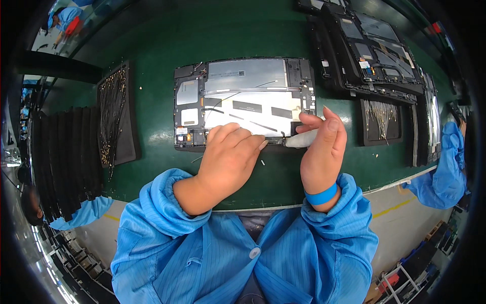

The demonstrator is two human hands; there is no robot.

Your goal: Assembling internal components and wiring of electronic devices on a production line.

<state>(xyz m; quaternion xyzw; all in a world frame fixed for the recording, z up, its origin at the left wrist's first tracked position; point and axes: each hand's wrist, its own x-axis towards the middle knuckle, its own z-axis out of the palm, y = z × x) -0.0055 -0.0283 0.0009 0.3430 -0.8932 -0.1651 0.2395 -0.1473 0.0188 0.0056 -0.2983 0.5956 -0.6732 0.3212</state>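
An opened tablet (243, 109), its silver inner plates and black frame exposed, lies in front of me on the green work mat (162, 177). My left hand (228, 154) is closed over the tablet's near edge, fingers bent and fingertips partly hidden. From the right, my right hand (324, 149) grips a white-wrapped tool (301, 139) whose dark tip touches the near edge of the frame, just beside my left fingers. Its exact kind does not show. Thin black cables (230, 97) cross the silver plates.
Cables with gold ends lie on a black pad (132, 144) at left, beside a row of black foam strips (66, 157). More opened tablets (377, 50) are stacked at far right, near a black tray (382, 137) of light cables. Blue-sleeved people sit at both sides.
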